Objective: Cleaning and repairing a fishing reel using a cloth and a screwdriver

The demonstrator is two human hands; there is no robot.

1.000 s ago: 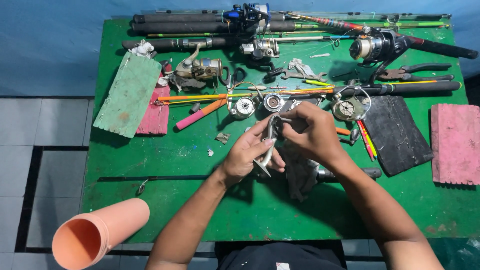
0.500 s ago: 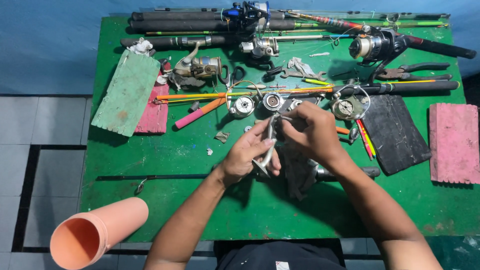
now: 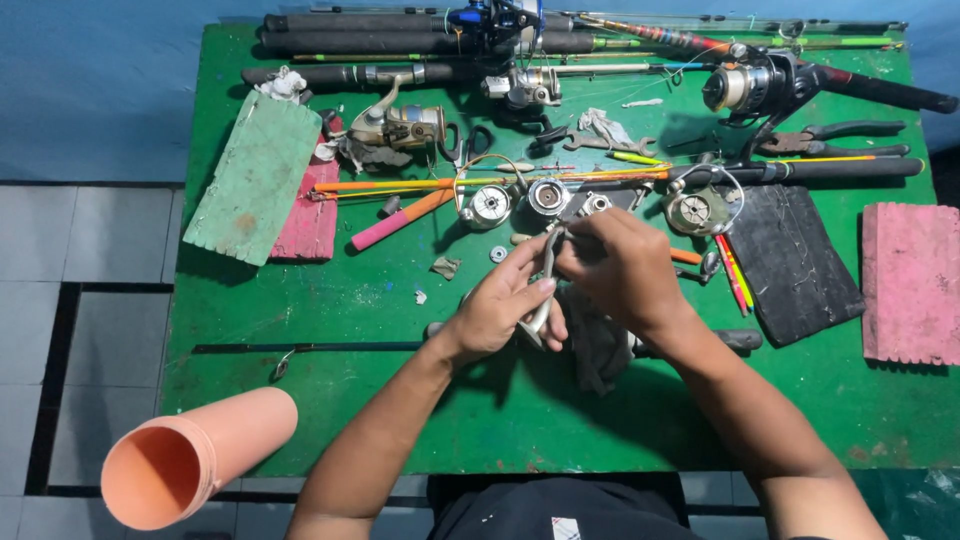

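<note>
Two hands met over the green table [image 3: 300, 300] at its middle: left hand [image 3: 500, 310] and right hand [image 3: 625, 265], both curled shut on a silver reel part [image 3: 545, 275], held just above a dark rag [image 3: 598, 345]. Spinning reels [image 3: 400, 125], fishing rods [image 3: 400, 22], pliers [image 3: 840, 135], spools [image 3: 488, 205] lay beyond; orange tube [image 3: 190, 460] stood near left.

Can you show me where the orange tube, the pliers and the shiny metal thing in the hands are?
Orange plastic tube [image 3: 205, 455], head view, on its outer side wall.
Dark-handled pliers [image 3: 845, 137], head view, on the handles.
Silver metal reel part [image 3: 547, 262], head view, on the strip showing between both hands.
</note>
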